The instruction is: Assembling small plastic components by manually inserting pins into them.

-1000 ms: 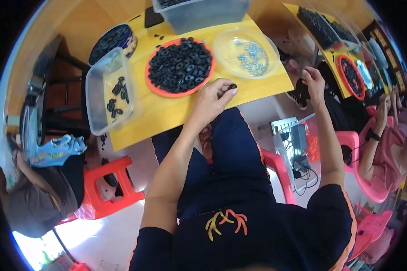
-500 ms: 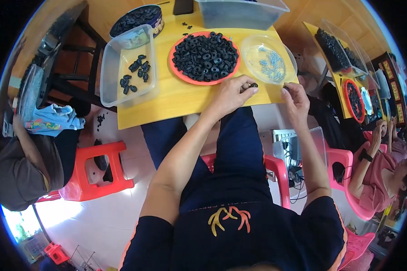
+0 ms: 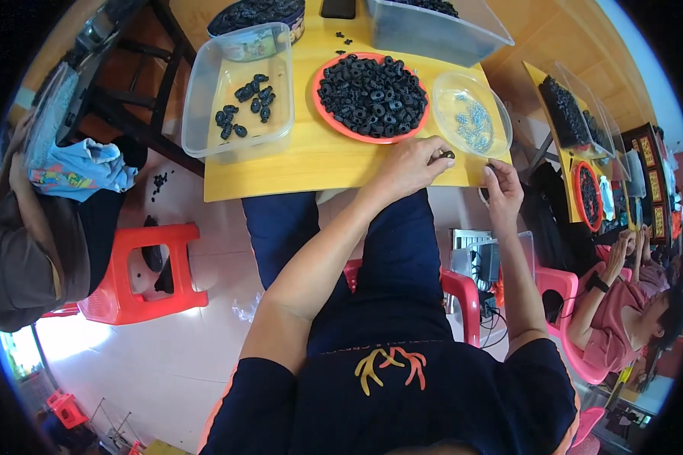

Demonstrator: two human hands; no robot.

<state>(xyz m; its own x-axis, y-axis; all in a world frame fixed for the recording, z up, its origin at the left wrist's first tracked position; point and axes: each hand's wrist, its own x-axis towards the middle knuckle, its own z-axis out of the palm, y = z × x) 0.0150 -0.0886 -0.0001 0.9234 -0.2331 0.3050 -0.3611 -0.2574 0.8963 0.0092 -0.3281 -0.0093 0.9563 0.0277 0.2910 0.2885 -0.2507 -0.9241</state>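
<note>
A small black plastic part (image 3: 448, 155) is pinched between the thumb and finger of my left hand (image 3: 411, 167), over the table's near edge. A short way to the right, my right hand (image 3: 502, 186) is closed at the fingertips around another small dark piece (image 3: 491, 167), mostly covered by them. Just beyond my left hand lies a red round tray (image 3: 320, 115) heaped with black plastic parts (image 3: 372, 95). Beyond my right hand sits a shallow clear round dish (image 3: 501, 125) with small shiny silvery pieces (image 3: 473, 125) in it.
On the yellow table (image 3: 311, 171), a clear box (image 3: 197, 125) at left holds several black pieces. Behind are a tin (image 3: 259, 47) of black parts, a phone (image 3: 338, 8) and a larger bin (image 3: 432, 34). Red stools (image 3: 140, 277) and people sit on both sides.
The view has shifted slightly, so the table and its things sit a little farther right. Both hands keep their pinches, with a small gap still between them.
</note>
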